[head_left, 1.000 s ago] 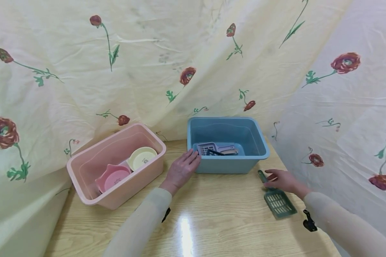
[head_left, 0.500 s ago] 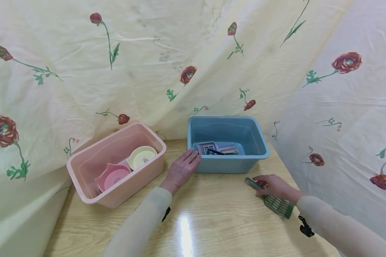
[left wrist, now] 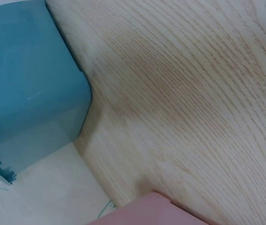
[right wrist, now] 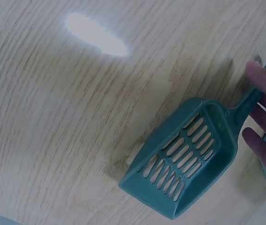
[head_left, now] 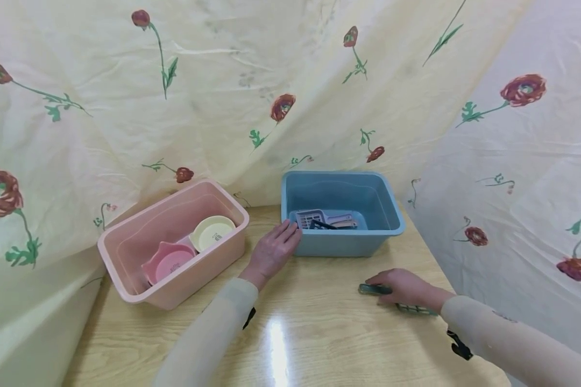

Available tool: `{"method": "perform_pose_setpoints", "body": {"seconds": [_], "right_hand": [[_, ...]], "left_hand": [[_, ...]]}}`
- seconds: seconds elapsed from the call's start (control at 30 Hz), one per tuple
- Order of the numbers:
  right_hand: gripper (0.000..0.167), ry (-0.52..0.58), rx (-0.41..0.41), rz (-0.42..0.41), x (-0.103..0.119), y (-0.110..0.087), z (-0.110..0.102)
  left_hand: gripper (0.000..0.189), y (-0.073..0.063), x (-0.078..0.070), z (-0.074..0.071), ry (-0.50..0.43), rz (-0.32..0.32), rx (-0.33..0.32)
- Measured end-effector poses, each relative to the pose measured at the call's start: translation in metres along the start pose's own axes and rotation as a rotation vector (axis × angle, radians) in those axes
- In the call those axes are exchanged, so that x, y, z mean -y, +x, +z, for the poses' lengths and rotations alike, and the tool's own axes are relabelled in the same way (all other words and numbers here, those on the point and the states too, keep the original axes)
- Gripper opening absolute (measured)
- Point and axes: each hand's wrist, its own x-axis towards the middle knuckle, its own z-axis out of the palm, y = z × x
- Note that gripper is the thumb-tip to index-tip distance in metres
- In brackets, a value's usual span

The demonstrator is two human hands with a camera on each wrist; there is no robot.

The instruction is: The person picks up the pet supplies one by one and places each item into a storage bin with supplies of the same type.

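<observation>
My right hand (head_left: 409, 287) grips a green slotted litter scoop (right wrist: 144, 190) by its handle, over the right part of the table. In the head view the handle end pokes out left of the fingers, and the hand covers most of the slotted pan. The right wrist view has the pan pointing down and left. My left hand (head_left: 273, 250) rests with its fingertips on the near left rim of a blue bin (head_left: 341, 244). Inside that bin lie a lilac slotted scoop (head_left: 311, 217) and a dark tool (head_left: 321, 225), partly behind the near wall.
A pink bin (head_left: 208, 269) stands at the left, set at an angle. It holds a pink bowl (head_left: 171, 263) and a cream bowl (head_left: 213, 235). Flowered cloth (head_left: 213, 107) hangs behind and to the right of the wooden table (head_left: 319, 333).
My right hand has moved a little left and toward me with the green litter scoop, whose handle has swung to point left. The left hand stays at the blue bin's rim.
</observation>
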Motion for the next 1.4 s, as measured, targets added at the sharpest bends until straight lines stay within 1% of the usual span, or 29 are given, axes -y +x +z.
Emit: {"method": "perform_pose_setpoints", "body": {"seconds": [0.23,0.37,0.47,0.73,0.87,1.03,1.17,1.23,1.4], "right_hand": [[0.045,-0.059,0.028,-0.063,0.003,0.004,-0.001],[0.040,-0.099,0.031,-0.133,0.005,0.007,0.000],[0.037,-0.105,0.033,-0.173,0.008,0.007,0.000],[0.033,-0.065,0.040,-0.199,0.025,0.008,0.000],[0.034,-0.031,0.080,-0.228,0.037,0.013,-0.001],[0.037,-0.032,0.112,-0.282,0.048,0.019,0.000],[0.039,-0.053,0.130,-0.272,0.053,0.021,0.000],[0.038,-0.063,0.139,-0.262,0.053,0.022,0.000],[0.034,-0.071,0.140,-0.270,0.053,0.023,0.000]], "left_hand": [[0.035,0.001,0.001,-0.002,-0.007,-0.008,0.012],[0.035,0.000,0.001,-0.002,-0.016,-0.007,0.000],[0.035,0.001,0.001,-0.001,-0.011,-0.005,-0.012],[0.035,0.001,0.000,0.000,-0.026,-0.011,0.005],[0.036,0.002,0.001,-0.001,-0.033,-0.014,0.016],[0.035,0.003,0.001,-0.003,-0.043,-0.012,0.031],[0.035,0.004,0.001,-0.004,-0.045,-0.014,0.034],[0.035,0.003,0.001,-0.005,-0.042,-0.013,0.032],[0.036,0.002,0.002,-0.004,-0.033,-0.010,0.038]]}}
